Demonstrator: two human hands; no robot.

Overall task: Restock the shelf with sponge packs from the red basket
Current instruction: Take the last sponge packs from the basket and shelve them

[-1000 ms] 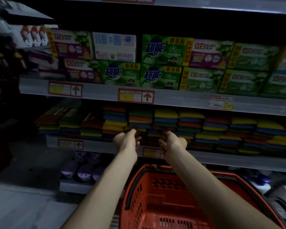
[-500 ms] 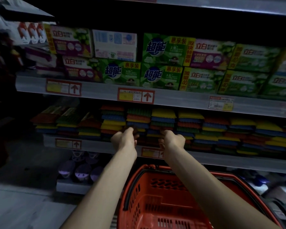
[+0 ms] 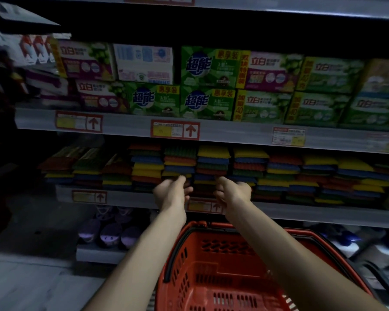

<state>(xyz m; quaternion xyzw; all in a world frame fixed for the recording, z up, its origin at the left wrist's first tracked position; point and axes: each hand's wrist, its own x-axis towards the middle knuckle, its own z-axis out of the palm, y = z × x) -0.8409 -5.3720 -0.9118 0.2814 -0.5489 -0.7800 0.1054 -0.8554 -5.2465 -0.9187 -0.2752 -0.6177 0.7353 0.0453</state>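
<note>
The green boxes (image 3: pixel 208 67) say 超能 in blue, with 惠享装 on a yellow banner. The purple boxes (image 3: pixel 272 71) read 立白. The paler boxes (image 3: pixel 262 106) have 立白 plus 加量40克 down a yellow strip. The price tags (image 3: pixel 175 129) on the shelf (image 3: pixel 126 125) edge show black up arrows, but the small print's too blurry.
</note>
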